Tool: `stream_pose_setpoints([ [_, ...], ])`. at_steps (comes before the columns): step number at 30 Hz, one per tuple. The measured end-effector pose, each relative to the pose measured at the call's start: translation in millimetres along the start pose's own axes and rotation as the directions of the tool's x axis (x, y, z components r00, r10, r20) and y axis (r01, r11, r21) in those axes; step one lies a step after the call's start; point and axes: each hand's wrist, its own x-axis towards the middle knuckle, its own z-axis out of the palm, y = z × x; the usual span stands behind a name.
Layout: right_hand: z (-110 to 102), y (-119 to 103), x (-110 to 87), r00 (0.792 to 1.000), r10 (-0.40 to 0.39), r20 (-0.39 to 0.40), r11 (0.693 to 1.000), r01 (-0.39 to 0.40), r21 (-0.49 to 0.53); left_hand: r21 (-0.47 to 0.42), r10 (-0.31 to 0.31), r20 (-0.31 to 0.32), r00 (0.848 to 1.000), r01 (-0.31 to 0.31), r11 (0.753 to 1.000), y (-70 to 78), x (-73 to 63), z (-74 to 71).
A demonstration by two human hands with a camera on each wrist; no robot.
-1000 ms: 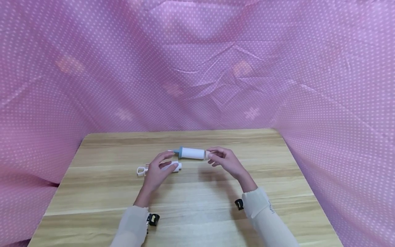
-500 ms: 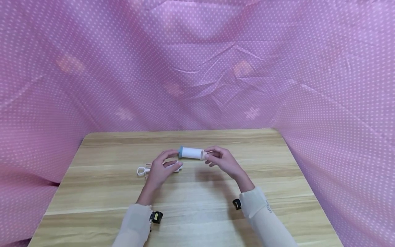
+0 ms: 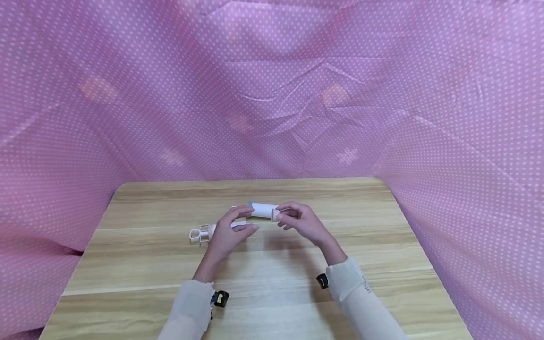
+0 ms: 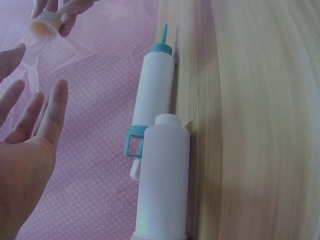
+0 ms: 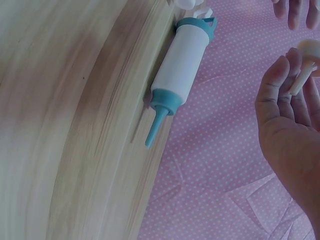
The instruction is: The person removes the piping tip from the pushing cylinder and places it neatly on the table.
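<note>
My right hand [image 3: 307, 226] pinches a cream-coloured nozzle cap [image 3: 274, 215], a short cup whose thin spout [image 5: 301, 80] shows in the right wrist view. The cup's wide mouth faces my left hand [image 3: 227, 236]. That hand is held up with fingers apart, and nothing lies in it. Below it, partly hidden in the head view, a white syringe-like barrel [image 4: 164, 185] lies on its side, bare neck showing. At its back end is a white ring handle [image 3: 195, 235]. Behind lies a similar white syringe [image 4: 156, 87] with teal end fittings and a teal spout [image 5: 156, 127].
The wood-grain table [image 3: 272, 302] carries both syringes near its middle. Pink dotted cloth [image 3: 272, 118] hangs at the back and on both sides. A small black device [image 3: 221, 298] sits at the left wrist, another [image 3: 323, 281] at the right.
My right hand has moved slightly left with the nozzle cap, across the teal syringe in the head view. My left hand has shifted right toward it, uncovering more of the white syringe's handle end.
</note>
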Motion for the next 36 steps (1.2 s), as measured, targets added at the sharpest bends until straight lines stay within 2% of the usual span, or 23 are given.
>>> stream_pose_setpoints([
  [4, 4.5, 0.6, 0.6, 1.000, -0.001, 0.017, 1.000, 0.001, 0.008, 0.003, -0.005, 0.005, 1.000, 0.005, 1.000, -0.1, 1.7, 2.6],
  [10, 9.0, 4.4, -0.6, 0.999, 0.010, 0.044, 1.000, -0.011, 0.008, 0.062, -0.018, 0.014, 1.000, 0.017, 0.998, 4.6, 0.6, 9.5],
  [18, 10.8, 6.8, -2.4, 0.998, 0.004, 0.062, 1.000, -0.004, -0.008, 0.050, -0.009, 0.031, 0.999, 0.007, 0.999, 34.4, -10.3, 18.8],
  [24, 13.1, 8.8, -3.6, 0.996, 0.008, 0.092, 1.000, -0.008, 0.000, 0.051, -0.023, 0.025, 0.999, 0.022, 0.998, 35.9, -13.0, 22.2],
  [28, 15.0, 9.3, -4.1, 0.994, 0.004, 0.108, 1.000, -0.003, -0.008, 0.040, -0.013, 0.040, 0.999, 0.011, 0.999, 34.4, -13.3, 22.3],
  [36, 17.8, 10.9, -4.3, 0.992, -0.008, 0.129, 0.999, 0.012, -0.031, 0.080, 0.004, 0.036, 0.999, -0.007, 0.997, 33.3, -14.1, 23.9],
])
